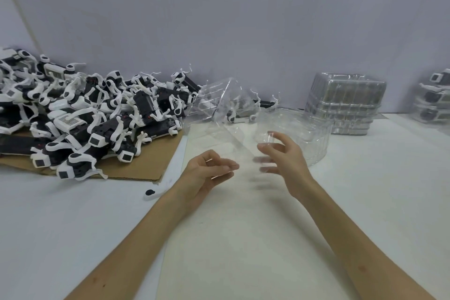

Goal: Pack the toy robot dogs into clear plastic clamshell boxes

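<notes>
The open clamshell box spans left-right at frame centre, its left half tilted toward upper left; left hand and right hand fingers pinch its near edges.

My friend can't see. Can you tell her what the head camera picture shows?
A left hand and a right hand hold an open clear box over a white table. A pile of black-and-white toy dogs lies on cardboard to the left; a stack of clear boxes stands at the back right.
</notes>
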The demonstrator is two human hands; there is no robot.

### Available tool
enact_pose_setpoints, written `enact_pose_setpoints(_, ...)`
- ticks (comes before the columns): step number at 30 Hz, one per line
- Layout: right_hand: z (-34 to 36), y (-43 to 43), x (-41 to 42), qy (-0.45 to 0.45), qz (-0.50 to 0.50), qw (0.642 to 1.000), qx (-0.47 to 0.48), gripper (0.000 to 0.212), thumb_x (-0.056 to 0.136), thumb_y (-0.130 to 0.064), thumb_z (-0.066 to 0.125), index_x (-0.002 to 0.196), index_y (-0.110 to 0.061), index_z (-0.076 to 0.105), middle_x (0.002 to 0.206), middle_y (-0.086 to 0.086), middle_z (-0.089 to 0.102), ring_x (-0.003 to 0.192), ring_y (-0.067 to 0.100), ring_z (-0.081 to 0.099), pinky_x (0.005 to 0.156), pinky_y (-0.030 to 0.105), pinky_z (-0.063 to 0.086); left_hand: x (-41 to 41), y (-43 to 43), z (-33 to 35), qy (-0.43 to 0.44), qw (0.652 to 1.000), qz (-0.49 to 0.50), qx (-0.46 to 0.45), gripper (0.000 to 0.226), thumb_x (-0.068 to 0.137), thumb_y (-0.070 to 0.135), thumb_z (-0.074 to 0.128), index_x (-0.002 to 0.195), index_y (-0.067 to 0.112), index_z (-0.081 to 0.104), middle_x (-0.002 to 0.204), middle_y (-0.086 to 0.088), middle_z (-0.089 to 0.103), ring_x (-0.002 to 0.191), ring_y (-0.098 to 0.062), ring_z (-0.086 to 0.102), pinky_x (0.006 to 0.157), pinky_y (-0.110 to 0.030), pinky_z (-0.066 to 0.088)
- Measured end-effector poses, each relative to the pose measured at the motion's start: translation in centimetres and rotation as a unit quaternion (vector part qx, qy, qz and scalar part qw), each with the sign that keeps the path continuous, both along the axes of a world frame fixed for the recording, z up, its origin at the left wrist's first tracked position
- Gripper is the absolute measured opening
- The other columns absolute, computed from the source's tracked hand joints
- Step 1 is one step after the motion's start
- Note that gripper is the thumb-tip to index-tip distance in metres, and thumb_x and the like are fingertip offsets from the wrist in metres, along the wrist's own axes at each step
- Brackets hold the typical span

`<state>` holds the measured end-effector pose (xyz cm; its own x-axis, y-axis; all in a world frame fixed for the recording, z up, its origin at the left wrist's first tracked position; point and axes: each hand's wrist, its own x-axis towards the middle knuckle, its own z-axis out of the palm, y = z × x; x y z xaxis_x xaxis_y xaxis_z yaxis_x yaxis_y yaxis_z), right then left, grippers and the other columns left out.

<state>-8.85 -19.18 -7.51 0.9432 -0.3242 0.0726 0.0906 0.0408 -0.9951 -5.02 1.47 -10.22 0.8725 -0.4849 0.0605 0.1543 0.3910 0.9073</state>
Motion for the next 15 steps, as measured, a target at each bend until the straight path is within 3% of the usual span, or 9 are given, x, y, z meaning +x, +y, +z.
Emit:
enact_pose_setpoints(4, 1.3, -2.8, 0.0, -0.014, -0.081, 0.993, -0.088, 0.043, 0.09, -0.009, 0.067, 0.132, -0.02, 0.059, 0.094, 0.001, 0.074, 0.062, 0.018, 0.068, 0.05, 0.026, 0.051, 0.5, 0.3, 0.5, 0.052, 0.992, 0.114, -0.021, 0.025, 0.092, -0.009, 0.052, 0.107, 0.009, 0.057, 0.115, -0.018, 0.072, 0.106, -0.031, 0.072, 0.087, -0.038, 0.059)
enact_pose_setpoints(6, 1.8, -4.3, -0.2, 0.035, -0.055, 0.986, -0.151, 0.04, 0.089, -0.013, 0.066, 0.128, -0.019, 0.063, 0.089, 0.0, 0.074, 0.058, 0.016, 0.066, 0.049, 0.026, 0.048, 0.9, 0.7, 0.9, 0.085, 0.981, 0.175, -0.013, 0.021, 0.098, 0.01, 0.053, 0.118, 0.011, 0.057, 0.12, -0.013, 0.071, 0.108, -0.03, 0.07, 0.092, -0.039, 0.055)
enact_pose_setpoints(9, 2.1, -5.5, -0.8, 0.106, 0.026, 0.976, -0.191, 0.03, 0.093, -0.024, 0.068, 0.123, -0.019, 0.064, 0.099, 0.01, 0.069, 0.061, 0.02, 0.068, 0.05, 0.029, 0.051, 1.4, 1.2, 1.0, 0.092, 0.973, 0.207, 0.047, 0.038, 0.101, 0.039, 0.051, 0.133, 0.019, 0.055, 0.129, -0.001, 0.066, 0.118, -0.022, 0.063, 0.099, -0.038, 0.047)
enact_pose_setpoints(12, 2.3, -6.4, -1.4, 0.142, 0.095, 0.972, -0.163, 0.029, 0.1, -0.038, 0.06, 0.118, -0.016, 0.065, 0.105, 0.017, 0.068, 0.073, 0.031, 0.073, 0.059, 0.035, 0.058, 1.1, 0.9, 1.0, 0.069, 0.977, 0.185, 0.083, 0.045, 0.098, 0.048, 0.051, 0.137, 0.026, 0.051, 0.134, 0.004, 0.06, 0.126, -0.017, 0.055, 0.103, -0.035, 0.04)
enact_pose_setpoints(15, 2.5, -8.4, -1.8, 0.174, 0.07, 0.954, -0.233, 0.031, 0.104, -0.031, 0.053, 0.101, -0.009, 0.074, 0.095, 0.015, 0.075, 0.075, 0.03, 0.075, 0.061, 0.035, 0.059, 0.4, 0.8, 0.9, 0.035, 0.976, 0.176, 0.122, 0.054, 0.079, 0.047, 0.07, 0.129, 0.032, 0.057, 0.131, 0.011, 0.059, 0.125, -0.007, 0.053, 0.097, -0.025, 0.037)
